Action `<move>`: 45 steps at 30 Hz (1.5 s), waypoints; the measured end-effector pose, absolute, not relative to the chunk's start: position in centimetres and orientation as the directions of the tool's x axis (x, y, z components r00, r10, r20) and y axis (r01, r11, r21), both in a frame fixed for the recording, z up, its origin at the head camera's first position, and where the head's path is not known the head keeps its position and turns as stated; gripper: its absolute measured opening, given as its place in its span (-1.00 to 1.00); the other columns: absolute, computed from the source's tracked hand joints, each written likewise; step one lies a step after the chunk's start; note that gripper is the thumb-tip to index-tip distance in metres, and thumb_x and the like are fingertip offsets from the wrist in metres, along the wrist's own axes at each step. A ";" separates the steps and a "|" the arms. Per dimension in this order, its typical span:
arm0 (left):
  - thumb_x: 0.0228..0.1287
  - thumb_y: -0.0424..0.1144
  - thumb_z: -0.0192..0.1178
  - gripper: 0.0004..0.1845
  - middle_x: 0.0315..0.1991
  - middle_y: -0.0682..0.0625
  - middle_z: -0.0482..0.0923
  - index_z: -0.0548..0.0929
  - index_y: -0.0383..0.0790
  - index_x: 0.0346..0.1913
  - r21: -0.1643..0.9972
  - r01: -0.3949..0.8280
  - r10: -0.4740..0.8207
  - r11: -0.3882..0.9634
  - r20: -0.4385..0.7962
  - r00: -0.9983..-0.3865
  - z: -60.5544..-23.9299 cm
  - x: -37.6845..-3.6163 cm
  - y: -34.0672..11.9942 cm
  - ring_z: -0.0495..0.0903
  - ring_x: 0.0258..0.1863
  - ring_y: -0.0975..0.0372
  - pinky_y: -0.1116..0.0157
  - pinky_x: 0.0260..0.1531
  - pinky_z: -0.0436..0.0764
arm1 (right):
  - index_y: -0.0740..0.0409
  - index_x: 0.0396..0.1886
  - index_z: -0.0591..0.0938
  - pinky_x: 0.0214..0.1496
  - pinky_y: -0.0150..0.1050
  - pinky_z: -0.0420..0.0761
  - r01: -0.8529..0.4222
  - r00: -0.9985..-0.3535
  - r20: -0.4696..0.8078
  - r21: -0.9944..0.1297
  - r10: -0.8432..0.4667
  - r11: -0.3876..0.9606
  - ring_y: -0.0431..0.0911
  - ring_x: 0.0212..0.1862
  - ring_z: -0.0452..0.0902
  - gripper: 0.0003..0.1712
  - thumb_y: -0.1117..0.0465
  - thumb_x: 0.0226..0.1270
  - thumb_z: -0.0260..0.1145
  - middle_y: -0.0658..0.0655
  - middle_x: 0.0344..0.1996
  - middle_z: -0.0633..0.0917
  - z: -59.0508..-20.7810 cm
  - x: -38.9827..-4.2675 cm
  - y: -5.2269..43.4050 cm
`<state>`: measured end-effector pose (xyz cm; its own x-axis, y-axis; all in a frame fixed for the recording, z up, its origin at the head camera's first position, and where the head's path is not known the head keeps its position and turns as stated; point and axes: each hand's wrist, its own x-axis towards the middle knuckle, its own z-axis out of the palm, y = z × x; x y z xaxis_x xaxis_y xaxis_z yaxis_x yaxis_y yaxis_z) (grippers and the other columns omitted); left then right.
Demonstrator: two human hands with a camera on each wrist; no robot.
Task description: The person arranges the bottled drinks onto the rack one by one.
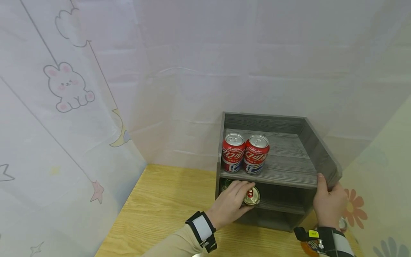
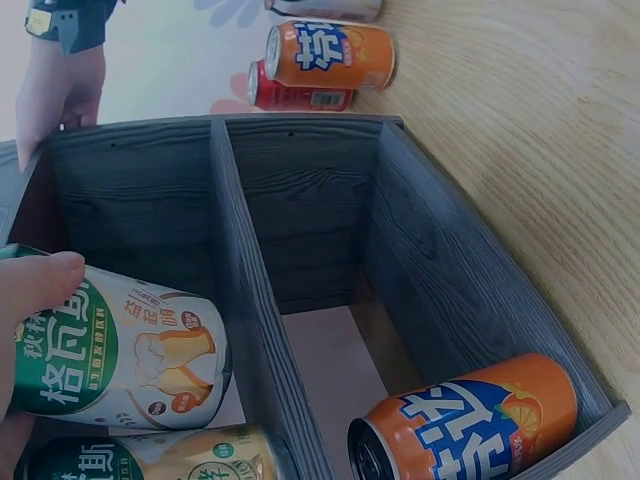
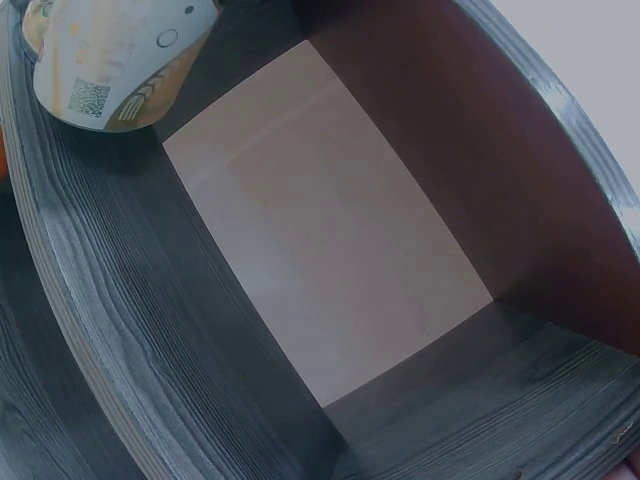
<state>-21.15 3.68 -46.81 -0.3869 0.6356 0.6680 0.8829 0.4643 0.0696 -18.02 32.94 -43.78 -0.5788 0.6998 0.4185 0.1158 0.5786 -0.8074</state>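
Note:
My left hand (image 1: 230, 201) grips a kvass can (image 1: 252, 196) with a gold lid and red tab, at the front of the grey wooden shelf's (image 1: 285, 157) middle compartment. In the left wrist view, its green and white label shows, and a second kvass can (image 2: 150, 458) lies right beside it. My right hand (image 1: 330, 201) holds the shelf's right side panel, thumb on its edge. Two red cola cans (image 1: 234, 151) stand at the left of the top level. An orange soda can (image 2: 470, 420) lies in the bottom compartment.
Beyond the shelf's right side, an orange soda can (image 2: 330, 55), a red can (image 2: 300, 97) and another can's end (image 2: 325, 8) lie on the wooden table (image 1: 160, 207). White printed sheets (image 1: 192, 89) hang behind and at both sides.

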 end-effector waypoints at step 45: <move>0.28 0.29 0.30 -0.30 0.10 0.07 0.55 0.52 -0.08 0.32 -0.279 0.637 0.643 0.719 0.615 -0.457 -48.1 -22.5 5.3 0.53 0.08 0.23 0.27 0.01 0.51 | 0.31 -0.45 0.46 -0.61 -0.30 0.15 0.145 -0.591 0.392 -0.809 0.706 0.570 -0.16 -0.56 0.21 -0.47 -0.07 0.54 0.18 0.11 -0.58 0.38 -43.8 -18.1 32.9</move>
<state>-22.52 5.34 -48.07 -0.4567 0.6430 0.6148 0.6366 0.7190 -0.2790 -18.05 32.94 -43.76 -0.5906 0.7055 0.3916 0.1447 0.5701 -0.8088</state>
